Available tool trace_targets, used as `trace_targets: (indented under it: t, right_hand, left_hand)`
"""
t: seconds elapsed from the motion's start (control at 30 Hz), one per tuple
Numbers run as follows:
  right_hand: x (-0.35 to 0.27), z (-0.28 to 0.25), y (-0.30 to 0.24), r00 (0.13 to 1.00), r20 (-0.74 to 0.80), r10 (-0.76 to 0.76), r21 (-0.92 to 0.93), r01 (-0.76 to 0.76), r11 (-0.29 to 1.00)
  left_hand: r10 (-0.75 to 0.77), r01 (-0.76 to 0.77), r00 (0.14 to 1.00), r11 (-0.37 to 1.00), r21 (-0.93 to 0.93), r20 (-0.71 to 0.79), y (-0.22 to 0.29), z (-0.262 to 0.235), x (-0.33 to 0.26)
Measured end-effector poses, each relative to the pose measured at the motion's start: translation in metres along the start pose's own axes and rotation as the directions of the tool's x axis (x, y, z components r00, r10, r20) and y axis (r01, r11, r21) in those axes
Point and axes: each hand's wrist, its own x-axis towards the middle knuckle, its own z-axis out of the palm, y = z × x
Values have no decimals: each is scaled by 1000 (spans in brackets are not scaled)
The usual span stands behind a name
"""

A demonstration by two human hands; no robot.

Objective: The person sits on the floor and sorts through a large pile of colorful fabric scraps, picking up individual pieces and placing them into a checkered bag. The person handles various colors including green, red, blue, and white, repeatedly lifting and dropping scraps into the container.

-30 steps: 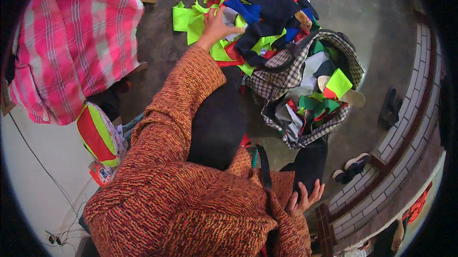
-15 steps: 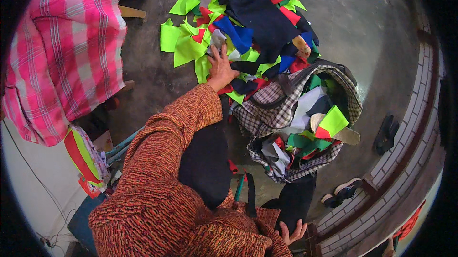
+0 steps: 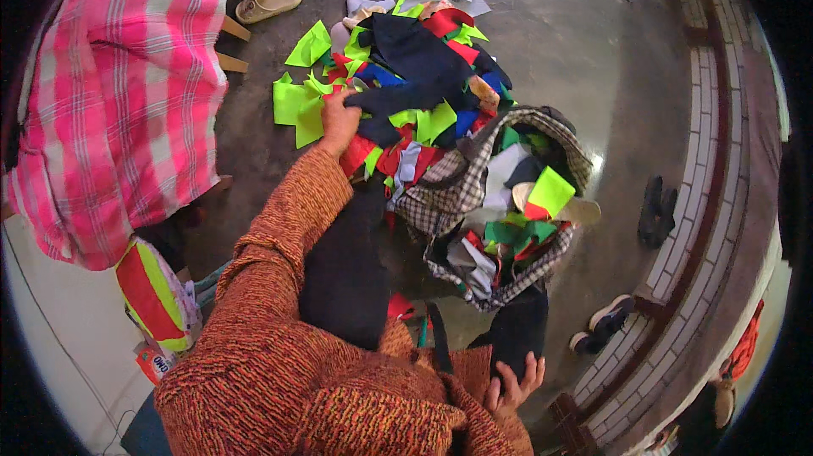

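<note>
My left hand (image 3: 340, 124) reaches into a heap of fabric scraps on the floor. Its fingers are closed on the edge of a dark cloth scrap (image 3: 394, 100), which stretches right across the heap. Around it lie neon yellow-green scraps (image 3: 296, 109), with red, blue, grey and green ones among them. My right hand (image 3: 515, 381) lies on my dark-trousered leg, fingers spread and holding nothing. Between the heap and my leg stands an open checked bag (image 3: 440, 202), stuffed with more scraps, a yellow-green piece (image 3: 550, 193) on top.
A pink plaid cloth (image 3: 127, 100) drapes over wooden-legged furniture at the left. Beige shoes (image 3: 269, 5) sit beyond it. Dark shoes (image 3: 656, 212) and another dark pair (image 3: 603, 325) lie near the white brick edging (image 3: 690, 202) at the right.
My left hand has closed on the dark scrap and drawn its edge leftward over the heap. My right hand has come further into view on my leg. The whole view has shifted slightly.
</note>
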Motion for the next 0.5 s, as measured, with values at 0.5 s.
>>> trace_targets:
  t: [0.5]
  right_hand:
    - [-27, 10, -10, 966, -257, 23, 118, 8, 993]
  left_hand:
    - [243, -90, 969, 496, -864, 39, 256, -172, -65]
